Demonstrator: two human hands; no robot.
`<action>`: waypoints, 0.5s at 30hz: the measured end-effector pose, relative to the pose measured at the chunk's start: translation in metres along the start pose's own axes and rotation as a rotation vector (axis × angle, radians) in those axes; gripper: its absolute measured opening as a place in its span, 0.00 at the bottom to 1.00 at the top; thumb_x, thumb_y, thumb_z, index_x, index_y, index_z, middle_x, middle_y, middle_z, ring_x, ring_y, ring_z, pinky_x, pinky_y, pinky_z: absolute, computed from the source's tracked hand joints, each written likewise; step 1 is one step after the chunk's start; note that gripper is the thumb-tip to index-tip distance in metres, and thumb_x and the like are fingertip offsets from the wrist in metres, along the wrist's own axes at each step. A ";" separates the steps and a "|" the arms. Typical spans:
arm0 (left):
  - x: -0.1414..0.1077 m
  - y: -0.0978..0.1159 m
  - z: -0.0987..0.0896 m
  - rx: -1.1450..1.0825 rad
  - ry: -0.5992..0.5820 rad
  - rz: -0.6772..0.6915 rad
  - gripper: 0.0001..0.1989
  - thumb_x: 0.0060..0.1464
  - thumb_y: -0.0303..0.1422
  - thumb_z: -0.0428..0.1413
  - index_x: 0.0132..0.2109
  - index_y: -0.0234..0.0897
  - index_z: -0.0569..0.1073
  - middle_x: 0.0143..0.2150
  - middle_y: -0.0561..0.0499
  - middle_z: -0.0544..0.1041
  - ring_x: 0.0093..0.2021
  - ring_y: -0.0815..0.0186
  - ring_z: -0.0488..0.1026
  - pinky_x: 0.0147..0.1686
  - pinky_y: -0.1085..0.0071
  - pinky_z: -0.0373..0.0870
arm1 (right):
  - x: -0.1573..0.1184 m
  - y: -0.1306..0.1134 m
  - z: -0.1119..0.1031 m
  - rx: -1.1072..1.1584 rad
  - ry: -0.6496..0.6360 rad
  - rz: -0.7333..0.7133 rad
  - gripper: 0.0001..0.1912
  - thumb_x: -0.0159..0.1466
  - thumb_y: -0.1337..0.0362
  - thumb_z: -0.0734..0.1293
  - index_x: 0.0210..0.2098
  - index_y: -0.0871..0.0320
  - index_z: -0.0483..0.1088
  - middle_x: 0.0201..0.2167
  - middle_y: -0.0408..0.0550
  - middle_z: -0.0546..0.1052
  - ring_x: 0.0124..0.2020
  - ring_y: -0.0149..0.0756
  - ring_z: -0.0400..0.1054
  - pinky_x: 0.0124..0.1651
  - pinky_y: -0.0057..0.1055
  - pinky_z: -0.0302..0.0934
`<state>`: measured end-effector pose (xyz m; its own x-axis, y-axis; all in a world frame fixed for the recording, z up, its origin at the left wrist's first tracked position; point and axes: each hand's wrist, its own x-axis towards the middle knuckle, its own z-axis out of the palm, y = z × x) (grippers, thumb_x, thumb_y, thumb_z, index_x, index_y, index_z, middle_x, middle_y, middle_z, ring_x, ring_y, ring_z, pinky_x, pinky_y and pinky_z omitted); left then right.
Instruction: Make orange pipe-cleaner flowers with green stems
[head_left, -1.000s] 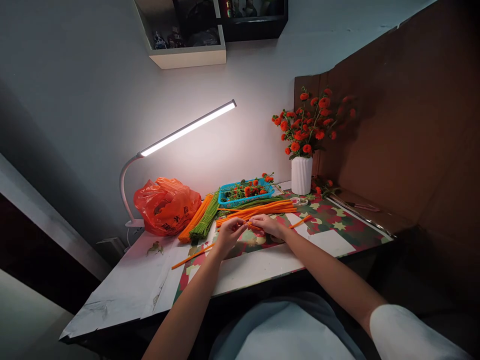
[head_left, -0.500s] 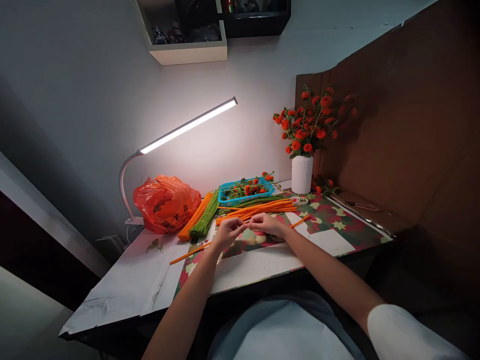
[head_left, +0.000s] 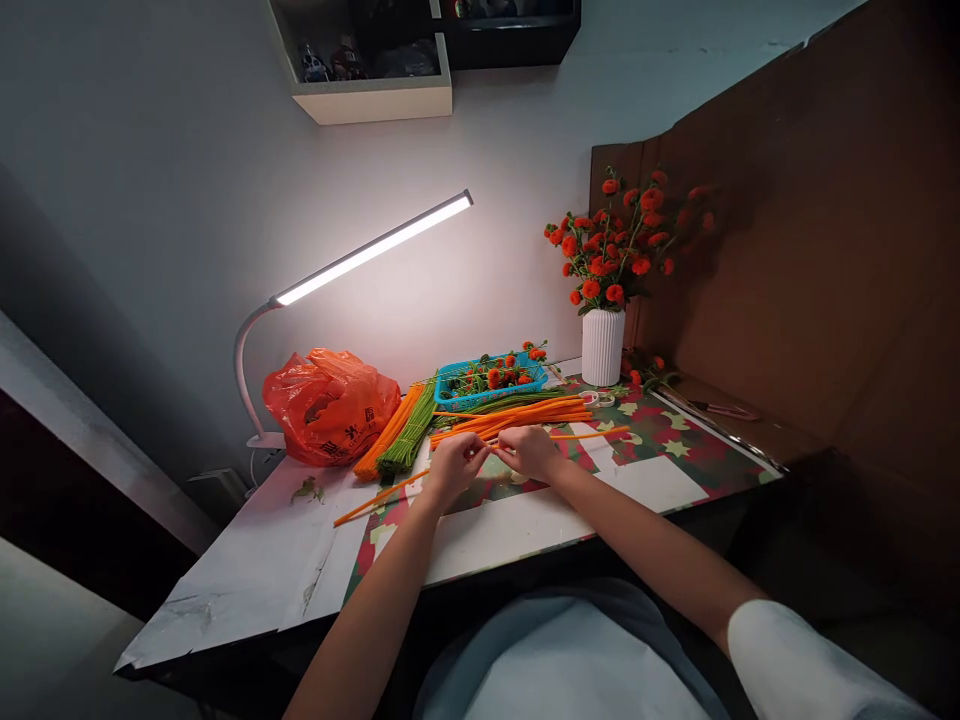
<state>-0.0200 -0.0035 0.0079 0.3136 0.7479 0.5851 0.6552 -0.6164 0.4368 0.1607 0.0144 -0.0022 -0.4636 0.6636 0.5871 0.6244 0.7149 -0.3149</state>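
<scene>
My left hand and my right hand meet fingertip to fingertip over the table. Both are closed in a pinch on orange pipe cleaners, fuzzy thin sticks. Their ends stick out to the left past my left hand and to the right past my right hand; the fingers hide the middle. Just behind my hands lies a loose pile of orange pipe cleaners. To the left are an orange bundle and a green bundle.
A blue basket holds small orange flowers with green stems. A white ribbed vase of orange flowers stands behind it. An orange plastic bag and a lit lamp are at left. Pliers-like handles lie at right.
My right hand has shifted slightly left and rolled, knuckles higher. The right-hand orange end has swung up to nearly level and reaches farther right. The left-hand ends have spread slightly apart.
</scene>
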 end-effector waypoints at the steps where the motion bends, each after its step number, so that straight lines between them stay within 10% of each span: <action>1: -0.002 0.001 0.001 0.077 0.024 0.049 0.11 0.53 0.36 0.54 0.25 0.36 0.71 0.20 0.54 0.69 0.21 0.71 0.61 0.23 0.74 0.55 | 0.000 0.000 -0.001 0.025 -0.003 0.030 0.11 0.59 0.63 0.66 0.21 0.59 0.68 0.20 0.45 0.69 0.23 0.30 0.58 0.27 0.27 0.44; 15: -0.005 0.006 0.000 0.328 0.010 0.339 0.15 0.62 0.35 0.46 0.33 0.40 0.75 0.27 0.48 0.72 0.27 0.67 0.68 0.29 0.73 0.59 | 0.000 0.018 -0.007 0.894 -0.339 0.226 0.14 0.59 0.55 0.63 0.31 0.60 0.68 0.17 0.38 0.66 0.18 0.25 0.57 0.23 0.23 0.52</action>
<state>-0.0178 -0.0115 0.0075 0.5418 0.5142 0.6649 0.7001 -0.7138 -0.0185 0.1762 0.0260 -0.0022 -0.6350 0.7336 0.2422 0.0792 0.3737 -0.9242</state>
